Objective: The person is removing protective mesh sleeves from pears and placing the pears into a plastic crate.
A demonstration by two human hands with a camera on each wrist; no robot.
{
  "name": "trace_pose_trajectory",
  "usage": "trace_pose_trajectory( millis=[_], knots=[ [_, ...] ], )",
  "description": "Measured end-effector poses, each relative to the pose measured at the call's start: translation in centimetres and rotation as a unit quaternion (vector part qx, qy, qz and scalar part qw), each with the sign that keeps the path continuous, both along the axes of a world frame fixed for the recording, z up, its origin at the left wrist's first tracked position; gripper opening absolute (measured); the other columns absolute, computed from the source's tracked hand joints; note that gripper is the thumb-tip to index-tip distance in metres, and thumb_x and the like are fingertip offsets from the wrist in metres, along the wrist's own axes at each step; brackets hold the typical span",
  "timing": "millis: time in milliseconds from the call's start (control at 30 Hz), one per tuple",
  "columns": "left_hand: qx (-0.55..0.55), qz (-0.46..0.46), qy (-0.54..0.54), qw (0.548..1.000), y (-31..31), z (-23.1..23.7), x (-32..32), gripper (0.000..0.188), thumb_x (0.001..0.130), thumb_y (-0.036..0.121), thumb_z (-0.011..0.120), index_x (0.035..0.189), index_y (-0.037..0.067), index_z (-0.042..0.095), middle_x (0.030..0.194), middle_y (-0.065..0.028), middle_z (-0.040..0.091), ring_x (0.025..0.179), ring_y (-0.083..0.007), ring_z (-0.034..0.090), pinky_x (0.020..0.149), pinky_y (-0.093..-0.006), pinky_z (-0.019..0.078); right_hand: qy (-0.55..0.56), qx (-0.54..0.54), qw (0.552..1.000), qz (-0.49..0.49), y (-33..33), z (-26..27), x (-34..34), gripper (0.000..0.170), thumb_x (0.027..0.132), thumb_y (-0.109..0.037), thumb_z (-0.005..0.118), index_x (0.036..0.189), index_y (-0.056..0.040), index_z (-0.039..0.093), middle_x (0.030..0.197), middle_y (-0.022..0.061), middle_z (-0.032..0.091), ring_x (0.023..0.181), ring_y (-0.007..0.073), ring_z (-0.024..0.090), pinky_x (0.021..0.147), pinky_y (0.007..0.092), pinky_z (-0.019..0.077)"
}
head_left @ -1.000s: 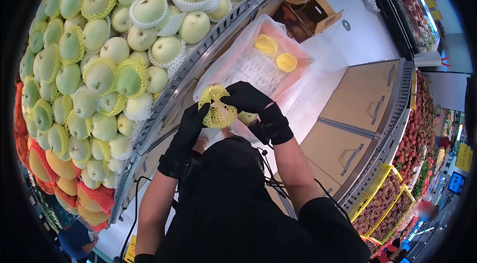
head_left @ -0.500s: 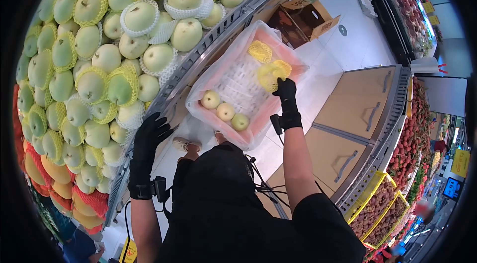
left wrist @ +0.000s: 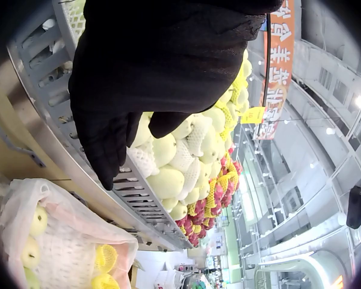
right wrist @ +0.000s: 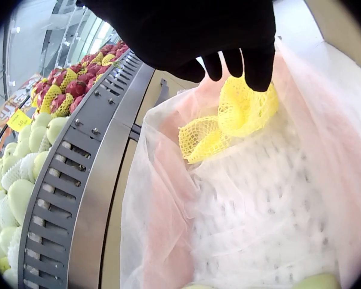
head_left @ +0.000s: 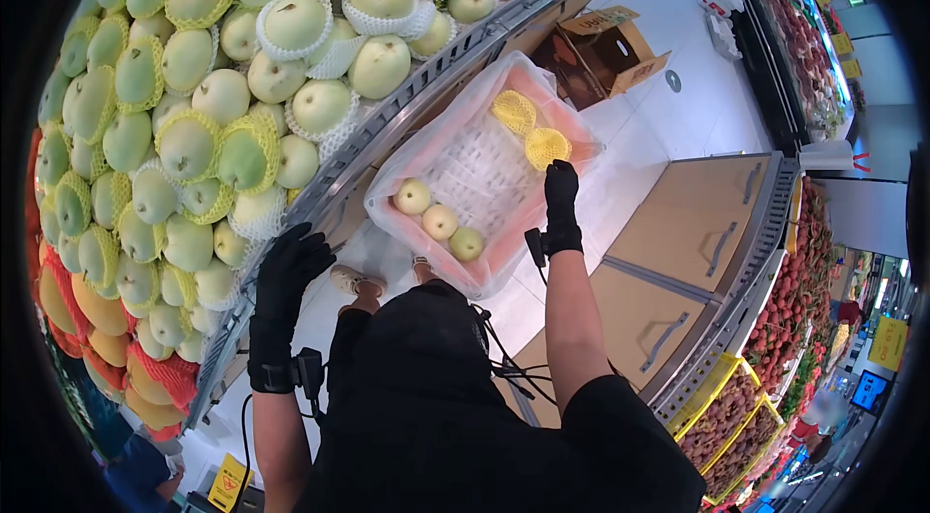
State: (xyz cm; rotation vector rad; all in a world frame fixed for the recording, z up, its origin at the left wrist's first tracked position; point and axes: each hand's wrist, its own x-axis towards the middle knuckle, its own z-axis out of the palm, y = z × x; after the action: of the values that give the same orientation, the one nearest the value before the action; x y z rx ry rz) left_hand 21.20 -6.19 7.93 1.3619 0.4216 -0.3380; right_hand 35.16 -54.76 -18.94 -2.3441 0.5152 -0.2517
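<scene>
Yellow foam nets (head_left: pixel 547 149) are the business of the moment, dealt with beside a sweeping fruit display (right wrist: pixel 93 223), where what look like pale green pears (head_left: pixel 296 24) are banked high, some netted, some bare. Below stands a film-lined pink crate (right wrist: pixel 168 205). Both hands are gloved and held well apart: the left hand (head_left: pixel 289 266) is spread by the display's slotted rail (right wrist: pixel 63 192), nothing gripped; the right hand (head_left: pixel 561 198) is poised at the crate's side, fingers loose over the nearer net, actual contact impossible to tell. Three bare pears (head_left: pixel 441 221) are lined up at one end; two nets are laid side by side at the other. Net-discarding seems the step in hand; next, the right hand probably needs to be drawn clear.
</scene>
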Motion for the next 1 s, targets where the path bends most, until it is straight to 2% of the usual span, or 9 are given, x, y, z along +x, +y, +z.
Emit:
trace_pose_trajectory(
  millis=[67, 167, 333, 433, 600, 633, 667, 767, 1000],
  knots=[
    [0.083, -0.033, -0.031, 0.996, -0.2, 0.5, 0.0, 0.037, 0.095, 0.005, 0.048, 0.131, -0.003, 0.047, 0.122, -0.0195, 0.057, 0.108, -0.0284, 0.062, 0.096, -0.0395, 0.0524, 0.011, -0.080, 0.991, 0.109, 0.2, 0.6, 0.4, 0.018, 0.083, -0.016, 0.061, 0.089, -0.0009, 0.068, 0.086, 0.0148, 0.070, 0.080, 0.0273, 0.066, 0.071, 0.0374, 0.0512],
    [0.034, 0.006, -0.034, 0.999, -0.1, 1.0, 0.0, 0.030, 0.093, 0.002, 0.050, 0.122, -0.006, 0.052, 0.118, -0.0184, 0.059, 0.107, -0.0261, 0.063, 0.094, -0.0385, 0.0537, 0.030, 0.326, 0.944, 0.051, 2.5, 2.2, 0.6, 0.021, 0.086, -0.022, 0.064, 0.079, -0.0023, 0.066, 0.072, 0.0088, 0.067, 0.064, 0.0183, 0.062, 0.059, 0.0334, 0.0481],
    [-0.055, 0.088, -0.029, 0.994, 1.7, 1.2, -1.2, 0.026, 0.100, 0.015, 0.044, 0.115, -0.005, 0.053, 0.116, -0.0223, 0.060, 0.109, -0.0340, 0.060, 0.102, -0.0488, 0.0454, 0.092, 0.298, 0.948, 0.068, 6.0, 6.0, 2.2, 0.044, 0.090, -0.029, 0.063, 0.055, -0.0045, 0.055, 0.046, 0.0056, 0.052, 0.043, 0.0175, 0.053, 0.050, 0.0337, 0.0440],
    [-0.162, 0.159, -0.045, 0.973, 3.1, 1.0, -1.9, 0.021, 0.101, 0.016, 0.042, 0.101, -0.002, 0.054, 0.102, -0.0181, 0.061, 0.102, -0.0333, 0.060, 0.105, -0.0530, 0.0406, -0.124, -0.180, 0.920, 0.324, 6.8, 4.2, 3.5, 0.035, 0.090, -0.021, 0.053, 0.059, -0.0043, 0.055, 0.055, 0.0138, 0.055, 0.051, 0.0295, 0.055, 0.050, 0.0417, 0.0403],
    [0.091, 0.127, -0.089, 0.984, 5.3, 2.1, -4.1, 0.023, 0.098, 0.020, 0.042, 0.080, 0.006, 0.047, 0.074, -0.0073, 0.048, 0.080, -0.0274, 0.053, 0.097, -0.0501, 0.0419, -0.071, -0.070, 0.924, 0.370, 11.3, 6.3, 4.8, 0.034, 0.089, -0.020, 0.054, 0.059, -0.0037, 0.055, 0.057, 0.0156, 0.054, 0.054, 0.0322, 0.055, 0.051, 0.0443, 0.0385],
    [0.029, 0.129, -0.124, 0.983, 6.9, 0.1, -5.2, 0.024, 0.097, 0.021, 0.042, 0.078, 0.008, 0.045, 0.071, -0.0056, 0.044, 0.076, -0.0256, 0.051, 0.091, -0.0473, 0.0436, -0.068, -0.067, 0.923, 0.374, 12.6, 7.5, 4.9, 0.035, 0.089, -0.021, 0.055, 0.059, -0.0034, 0.055, 0.056, 0.0158, 0.054, 0.053, 0.0321, 0.055, 0.051, 0.0447, 0.0382],
    [-0.033, 0.129, -0.159, 0.978, 7.9, -0.3, -5.6, 0.024, 0.097, 0.023, 0.043, 0.076, 0.010, 0.043, 0.068, -0.0040, 0.041, 0.072, -0.0238, 0.049, 0.085, -0.0444, 0.0454, -0.032, 0.060, 0.938, 0.340, 14.1, 9.0, 4.5, 0.038, 0.090, -0.020, 0.058, 0.058, -0.0017, 0.049, 0.050, 0.0077, 0.043, 0.047, 0.0167, 0.039, 0.048, 0.0373, 0.0321],
    [-0.281, 0.226, -0.148, 0.921, 10.2, 0.6, -6.8, 0.023, 0.095, 0.026, 0.043, 0.076, 0.013, 0.042, 0.067, -0.0006, 0.039, 0.067, -0.0192, 0.043, 0.069, -0.0369, 0.0394, 0.014, 0.107, 0.943, 0.313, 18.2, 12.6, 4.2, 0.044, 0.091, -0.028, 0.059, 0.057, -0.0018, 0.052, 0.049, 0.0057, 0.047, 0.047, 0.0169, 0.042, 0.049, 0.0367, 0.0346],
    [-0.321, 0.323, -0.107, 0.884, 18.2, 2.6, -9.4, 0.017, 0.099, 0.023, 0.046, 0.094, 0.009, 0.053, 0.062, 0.0055, 0.036, 0.054, -0.0089, 0.039, 0.051, -0.0245, 0.0335, 0.139, 0.298, 0.880, 0.341, 27.3, 21.2, 2.2, 0.022, 0.093, -0.020, 0.054, 0.088, -0.0009, 0.065, 0.060, 0.0054, 0.058, 0.053, 0.0124, 0.055, 0.053, 0.0263, 0.0454]
  ],
)
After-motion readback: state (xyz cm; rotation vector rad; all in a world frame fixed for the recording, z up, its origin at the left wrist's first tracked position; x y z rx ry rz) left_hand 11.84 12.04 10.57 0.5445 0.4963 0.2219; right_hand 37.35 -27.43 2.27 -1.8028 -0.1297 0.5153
